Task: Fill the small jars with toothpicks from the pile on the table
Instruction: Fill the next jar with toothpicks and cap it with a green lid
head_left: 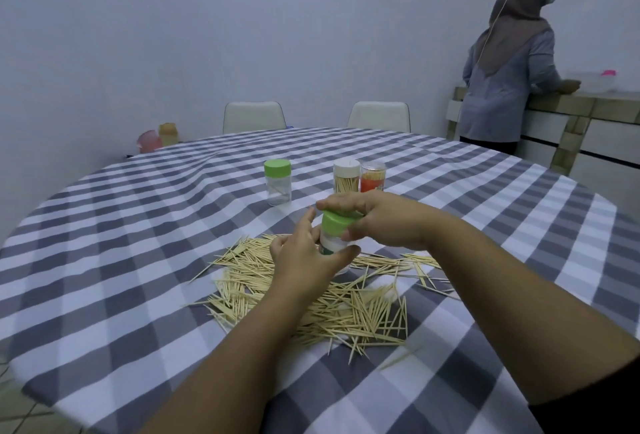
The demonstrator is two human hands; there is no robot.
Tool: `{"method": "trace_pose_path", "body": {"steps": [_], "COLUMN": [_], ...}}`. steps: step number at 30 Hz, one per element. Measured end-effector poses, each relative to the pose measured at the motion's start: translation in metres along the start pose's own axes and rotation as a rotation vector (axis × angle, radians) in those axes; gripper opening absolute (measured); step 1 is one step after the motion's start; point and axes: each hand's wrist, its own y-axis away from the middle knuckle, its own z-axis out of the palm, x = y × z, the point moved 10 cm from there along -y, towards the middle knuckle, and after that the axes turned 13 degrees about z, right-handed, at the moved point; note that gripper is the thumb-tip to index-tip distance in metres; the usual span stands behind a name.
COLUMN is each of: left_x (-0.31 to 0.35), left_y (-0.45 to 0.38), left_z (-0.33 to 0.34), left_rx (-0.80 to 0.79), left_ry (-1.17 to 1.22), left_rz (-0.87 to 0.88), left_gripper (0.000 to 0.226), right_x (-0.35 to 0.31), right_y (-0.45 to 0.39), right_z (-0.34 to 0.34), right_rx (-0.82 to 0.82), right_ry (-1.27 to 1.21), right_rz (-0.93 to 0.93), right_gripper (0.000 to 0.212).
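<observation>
Head view. The step in hand appeared to be the handling of a lid: whether it was coming off before filling or going on afterwards could not be told. The left hand [304, 260] was curled around the body of a small jar [331, 245], holding it just above the toothpick pile [311, 295]. The right hand [377, 222] reached over from the right and pinched the jar's green lid [337, 222] between thumb and fingers, the lid sitting slightly tilted on the jar's mouth. The jar's contents were mostly hidden by the two hands, so its fill level could not be judged.

If the lid was being removed, the next move would call for a twist or pull by the right hand while the left kept the body steady, then a place to set the lid down beside the pile. If it was being fitted, it would need pressing down square.

The pile lay spread on the checked cloth of the worktop [138, 260], directly beneath and nearer than the hands, with loose sticks trailing to the right. Farther back stood three more jars: a green-lidded jar [277, 182], nearly empty, to the left, and a white-lidded jar [346, 175] touching an orange jar [373, 177], both apparently packed with toothpicks. A good share of the task seemed to remain, given the large pile.
</observation>
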Motion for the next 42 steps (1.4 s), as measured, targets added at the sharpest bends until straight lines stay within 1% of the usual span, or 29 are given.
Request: {"method": "trace_pose_path", "body": {"steps": [2,3,6,8,10,13,15,17,19,21,23,25,28,30,32,34,36,37,38,40,42], "left_x": [-0.002,-0.001,0.006,0.009,0.008,0.005,0.007,0.007,0.008,0.007,0.008,0.003,-0.003,-0.003,-0.003,-0.001,0.001,0.001,0.000,-0.002,-0.004], "left_y": [-0.002,-0.002,-0.001,-0.002,-0.002,-0.003,-0.003,-0.003,-0.002,-0.002,-0.001,-0.002,-0.001,0.000,0.002,0.003,0.004,0.005,0.005,0.004,0.003], "left_z": [0.003,0.004,0.006,0.009,0.014,0.019,0.018,0.016,0.015,0.014,0.013,0.012,0.010,0.009,0.007,0.005,0.003,0.002,0.001,0.000,0.000], "left_rx": [-0.020,-0.026,-0.055,-0.084,-0.110,-0.139,-0.132,-0.116,-0.113,-0.109,-0.102,-0.089,-0.086,-0.092,-0.101,-0.111,-0.118,-0.119,-0.121,-0.121,-0.121], "left_ry": [0.015,0.008,-0.063,-0.081,-0.083,-0.071,-0.070,-0.066,-0.055,-0.041,-0.034,-0.048,-0.083,-0.083,-0.077,-0.062,-0.057,-0.061,-0.064,-0.064,-0.061], "left_rz": [0.005,0.012,0.049,0.081,0.094,0.088,0.093,0.091,0.087,0.072,0.061,0.047,0.035,0.024,0.018,0.015,0.015,0.015,0.012,0.003,0.001], "left_gripper": [0.087,0.081,0.051,0.042,0.044,0.064,0.076,0.071,0.063,0.060,0.064,0.068,0.069,0.067,0.065,0.063,0.062,0.063,0.063,0.064,0.065], "right_x": [0.004,0.007,0.018,0.025,0.028,0.030,0.037,0.054,0.076,0.091,0.101,0.106,0.114,0.115,0.109,0.094,0.079,0.073,0.071,0.073,0.080], "right_y": [0.001,0.001,0.001,0.002,0.004,0.009,0.009,0.003,-0.005,-0.008,-0.006,-0.004,-0.005,-0.006,-0.004,0.001,0.005,0.006,0.007,0.008,0.007], "right_z": [-0.001,-0.002,-0.002,0.000,0.000,-0.011,-0.022,-0.030,-0.037,-0.043,-0.049,-0.050,-0.044,-0.038,-0.040,-0.044,-0.036,-0.027,-0.017,-0.003,0.004], "right_rx": [-0.025,-0.033,-0.047,-0.051,-0.054,-0.043,0.032,0.170,0.351,0.487,0.585,0.636,0.596,0.540,0.545,0.545,0.427,0.339,0.259,0.159,0.106], "right_ry": [-0.123,-0.188,-0.308,-0.342,-0.361,-0.417,-0.464,-0.467,-0.368,-0.287,-0.220,-0.144,0.073,0.182,0.215,0.162,0.142,0.203,0.302,0.495,0.570], "right_rz": [-0.012,-0.024,-0.067,-0.105,-0.130,-0.161,-0.137,-0.048,0.078,0.171,0.229,0.275,0.400,0.448,0.427,0.343,0.261,0.247,0.254,0.291,0.339], "right_gripper": [0.059,0.060,0.062,0.062,0.063,0.066,0.065,0.060,0.052,0.041,0.033,0.030,0.030,0.036,0.042,0.038,0.033,0.034,0.037,0.049,0.062]}}
